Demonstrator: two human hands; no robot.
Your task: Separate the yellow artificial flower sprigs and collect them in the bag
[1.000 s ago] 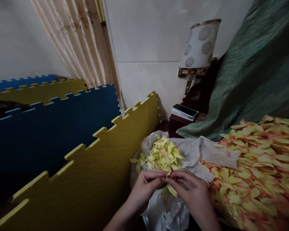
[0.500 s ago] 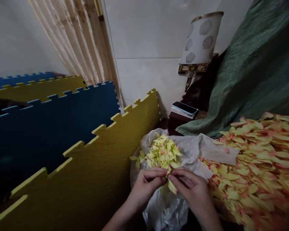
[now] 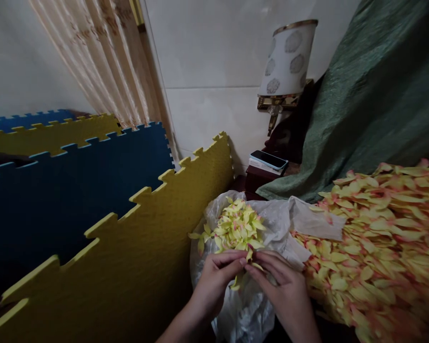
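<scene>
Between my fingertips is a yellow artificial flower (image 3: 249, 255) with a dark pink tip at its centre. My left hand (image 3: 219, 276) pinches it from the left, thumb and forefinger closed on it. From the right, my right hand (image 3: 280, 278) grips it too, its fingers bent together. Parts of the flower are hidden behind the fingers. Just beyond my hands, a heap of yellow-green flowers with pink tints (image 3: 239, 223) lies on a crumpled clear plastic bag (image 3: 248, 305). To the right spreads a large pile of yellow and pink petal pieces (image 3: 375, 247).
A yellow foam mat (image 3: 136, 252) stands on edge at my left, with a blue mat (image 3: 75, 190) behind it. A phone (image 3: 269, 159) lies on a dark wooden stand (image 3: 255, 178). Green cloth (image 3: 346, 114) hangs at the right, near a wall lamp (image 3: 289, 62).
My fingers have shifted on the flower, which has turned so its petals point differently. The whole view has swung slightly to the right. Both hands keep their pinch.
</scene>
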